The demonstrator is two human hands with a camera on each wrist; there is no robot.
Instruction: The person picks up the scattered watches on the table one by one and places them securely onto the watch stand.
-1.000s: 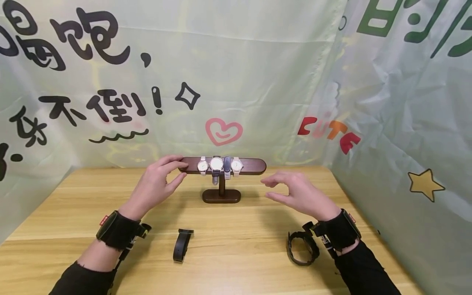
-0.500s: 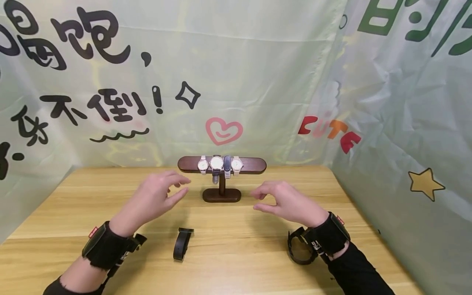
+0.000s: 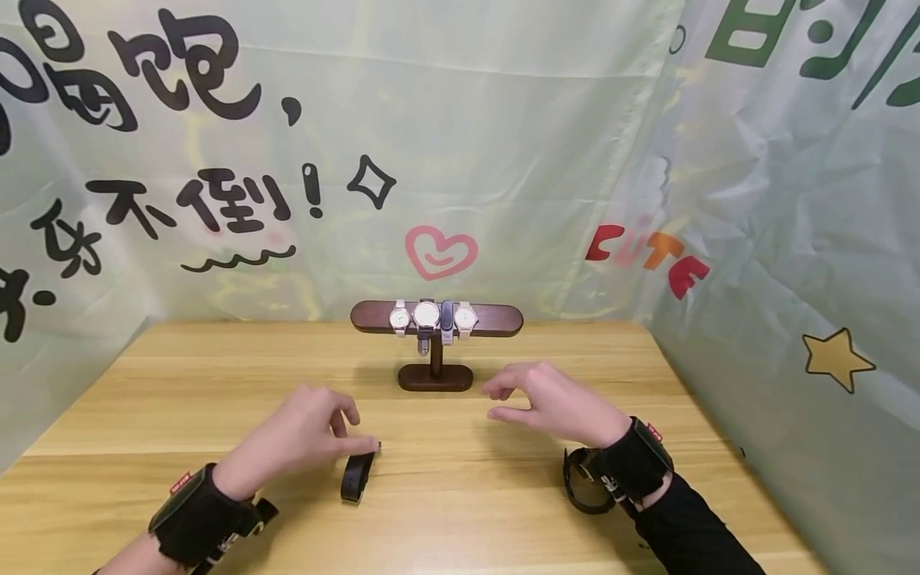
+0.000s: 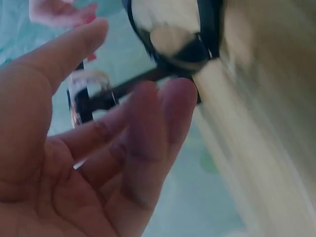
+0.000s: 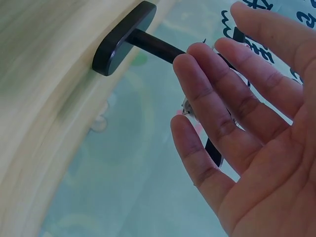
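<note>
My left hand (image 3: 309, 431) hovers low over a black watch strap (image 3: 355, 479) on the table, its thumb overlapping the strap's far end in the head view. In the left wrist view, bent fingers stand apart from the thumb, with the black strap (image 4: 211, 27) just beyond the fingertips. My right hand (image 3: 557, 403) is in the air right of the dark wooden watch stand (image 3: 434, 378), fingers loosely bent and holding nothing. On the stand's bar hang several watches (image 3: 426, 315), including a slim dark-faced band (image 3: 447, 316). The right wrist view shows the right palm (image 5: 276, 187) facing the stand's post (image 5: 157, 45).
Another black watch (image 3: 588, 487), its strap curved in a loop, lies by my right wrist, partly hidden by the wrist gear (image 3: 632, 463). The wooden table (image 3: 460, 511) ends at a printed cloth backdrop (image 3: 546, 160) behind the stand and on the right.
My left hand has left the stand bar's left end and come down and nearer to the black strap. My right hand has shifted slightly left and lower. Watches and stand stay put.
</note>
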